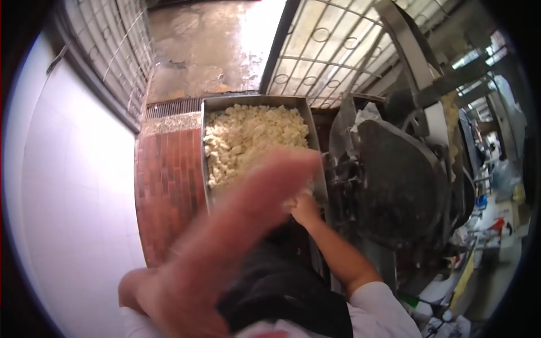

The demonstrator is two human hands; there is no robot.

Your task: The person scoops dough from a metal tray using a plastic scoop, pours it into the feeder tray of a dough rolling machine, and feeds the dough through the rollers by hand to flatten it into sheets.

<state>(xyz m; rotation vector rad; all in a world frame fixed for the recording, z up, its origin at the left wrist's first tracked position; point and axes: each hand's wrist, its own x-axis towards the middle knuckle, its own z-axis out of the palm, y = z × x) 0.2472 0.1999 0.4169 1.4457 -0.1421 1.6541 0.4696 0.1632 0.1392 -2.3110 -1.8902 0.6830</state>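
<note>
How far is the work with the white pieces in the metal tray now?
Done: the metal tray is already heaped with pale chunks. In hand: the right hand grips some chunks at the tray's near corner; the left hand is blurred, raised close to the camera. What is left cannot be told from this view.

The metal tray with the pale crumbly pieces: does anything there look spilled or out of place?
Nothing looks spilled. The rectangular metal tray holds its pale crumbly pieces inside the rim. The right hand touches the near corner; the blurred left hand hides part of the tray.
</note>
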